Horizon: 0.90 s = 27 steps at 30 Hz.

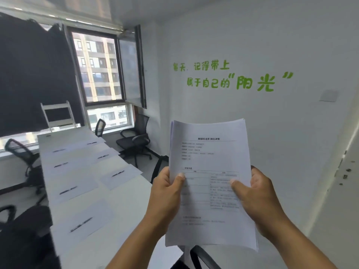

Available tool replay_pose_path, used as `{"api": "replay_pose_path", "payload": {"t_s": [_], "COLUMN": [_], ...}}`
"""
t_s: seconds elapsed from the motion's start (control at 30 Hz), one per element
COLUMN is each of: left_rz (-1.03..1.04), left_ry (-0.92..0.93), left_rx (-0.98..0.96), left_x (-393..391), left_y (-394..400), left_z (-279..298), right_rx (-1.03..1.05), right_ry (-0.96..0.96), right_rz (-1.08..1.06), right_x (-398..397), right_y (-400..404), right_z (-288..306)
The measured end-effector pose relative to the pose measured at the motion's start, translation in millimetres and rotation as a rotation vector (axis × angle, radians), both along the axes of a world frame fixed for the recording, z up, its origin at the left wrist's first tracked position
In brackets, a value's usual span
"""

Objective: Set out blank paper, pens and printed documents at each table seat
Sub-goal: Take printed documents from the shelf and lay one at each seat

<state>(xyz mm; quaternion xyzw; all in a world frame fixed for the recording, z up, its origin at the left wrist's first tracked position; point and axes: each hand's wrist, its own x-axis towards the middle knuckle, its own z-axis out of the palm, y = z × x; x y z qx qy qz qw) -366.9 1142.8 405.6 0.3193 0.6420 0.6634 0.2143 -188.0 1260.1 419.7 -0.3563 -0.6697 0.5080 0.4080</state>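
Observation:
I hold a stack of printed documents [210,162] upright in front of me, above the near right end of the table. My left hand [168,193] grips its left edge with the thumb on the front page. My right hand [254,193] grips the right edge the same way. On the long white table [124,206] to my left lie several blank sheets [120,176] along both sides, each with a dark pen [81,224] on top.
Black mesh office chairs stand around the table, one at the far right [136,139], others on the left [25,162], and a chair back just below the stack [202,258]. A white wall with green lettering [233,78] is ahead; a window [99,68] is beyond the table.

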Motion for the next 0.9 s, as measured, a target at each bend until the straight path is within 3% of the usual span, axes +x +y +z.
{"api": "replay_pose_path", "payload": {"t_s": [0.2, 0.43, 0.9], "left_rz": [0.213, 0.415, 0.511], "left_ry": [-0.050, -0.073, -0.211], "left_rx": [-0.070, -0.137, -0.169], "left_x": [-14.6, -47.6, -124.4], "left_y": [22.8, -2.1, -53.9], "left_z": [-19.0, -46.3, -106.2], "right_rx": [-0.057, -0.135, -0.149], "right_ry": [-0.040, -0.070, -0.190], "right_rz": [0.186, 0.396, 0.489], "right_x": [-45.7, -109.3, -214.1], "right_y": [59.7, 61.8, 23.1], "right_z": [-25.2, -58.7, -115.5]}}
